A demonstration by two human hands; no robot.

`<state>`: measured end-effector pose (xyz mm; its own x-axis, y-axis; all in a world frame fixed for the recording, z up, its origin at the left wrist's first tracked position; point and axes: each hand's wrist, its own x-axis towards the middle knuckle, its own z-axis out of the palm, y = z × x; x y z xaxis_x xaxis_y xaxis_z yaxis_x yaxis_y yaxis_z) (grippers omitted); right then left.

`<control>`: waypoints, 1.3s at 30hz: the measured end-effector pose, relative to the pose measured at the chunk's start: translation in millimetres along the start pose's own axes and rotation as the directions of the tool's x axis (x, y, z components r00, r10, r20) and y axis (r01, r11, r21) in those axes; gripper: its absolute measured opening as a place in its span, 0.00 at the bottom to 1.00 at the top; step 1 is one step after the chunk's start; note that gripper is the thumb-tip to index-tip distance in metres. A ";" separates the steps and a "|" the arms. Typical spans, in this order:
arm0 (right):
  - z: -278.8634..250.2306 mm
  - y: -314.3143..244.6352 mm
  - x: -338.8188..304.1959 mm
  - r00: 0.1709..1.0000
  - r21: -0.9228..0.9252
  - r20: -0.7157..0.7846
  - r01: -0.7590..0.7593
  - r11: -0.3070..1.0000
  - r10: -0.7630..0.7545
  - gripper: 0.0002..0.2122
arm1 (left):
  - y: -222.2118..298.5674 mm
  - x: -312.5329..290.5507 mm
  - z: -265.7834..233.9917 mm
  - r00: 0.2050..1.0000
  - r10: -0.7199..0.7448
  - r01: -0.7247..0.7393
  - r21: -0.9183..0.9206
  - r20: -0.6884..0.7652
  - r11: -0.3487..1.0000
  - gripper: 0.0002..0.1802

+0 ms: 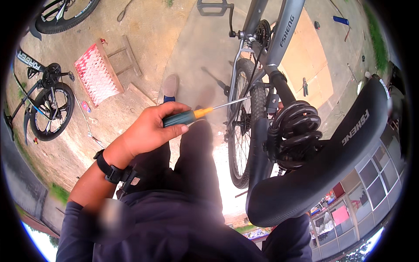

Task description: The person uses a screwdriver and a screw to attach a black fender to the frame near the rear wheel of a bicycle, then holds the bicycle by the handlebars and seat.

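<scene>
Left side of view: two other bicycles [48, 109] lie on the dirt ground, with a red-and-white patterned stool [97, 74] beside them. All are well apart from the work.

Left hand [146, 129]: grip closed around the green-and-yellow handle of a screwdriver [192, 115]. The shaft runs rightward and slightly up, and its tip sits at or just beside the rear wheel [242, 126] of the grey bicycle frame [279, 35]. Whether the tip touches anything cannot be told. A black strap sits on the wrist.

Judgement: the step looks like bringing the tip to a fastener near the rear wheel. It would go best with the shaft kept in line with the fastener and the tip seated squarely before turning, since the spokes stand close by and a slip would run into them.

Right of centre: a coiled black spring [297, 131] sits under the black saddle [323, 166], which fills the lower right.

Right hand: not in view, so its grip cannot be told.

Room: open ground lies left of the wheel. To the right, the frame, spring and saddle crowd the tool. Flat cardboard [310, 56] lies beyond.
</scene>
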<state>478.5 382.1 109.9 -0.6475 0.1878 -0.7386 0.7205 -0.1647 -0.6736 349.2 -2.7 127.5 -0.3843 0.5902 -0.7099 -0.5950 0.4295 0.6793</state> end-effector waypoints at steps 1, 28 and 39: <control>1.7 3.2 1.0 1.000 -0.009 -0.002 -0.002 1.000 0.002 0.13 | -6.7 2.9 -2.7 1.000 0.001 0.000 -0.041 0.019 0.999 0.22; -27.7 36.0 25.6 1.000 -0.148 -0.013 0.016 0.989 -0.018 0.13 | -80.7 73.9 -9.9 0.934 -0.121 0.265 -0.425 0.335 0.865 0.20; -21.4 44.2 40.3 1.000 -0.164 0.002 0.013 0.986 -0.013 0.14 | -91.8 80.2 -10.4 0.925 -0.126 0.310 -0.522 0.358 0.795 0.20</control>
<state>489.5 403.1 51.0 -0.6571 0.1880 -0.7300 0.7430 -0.0012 -0.6692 365.7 -1.9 6.3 -0.0281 0.7368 -0.6755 -0.9604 0.1676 0.2227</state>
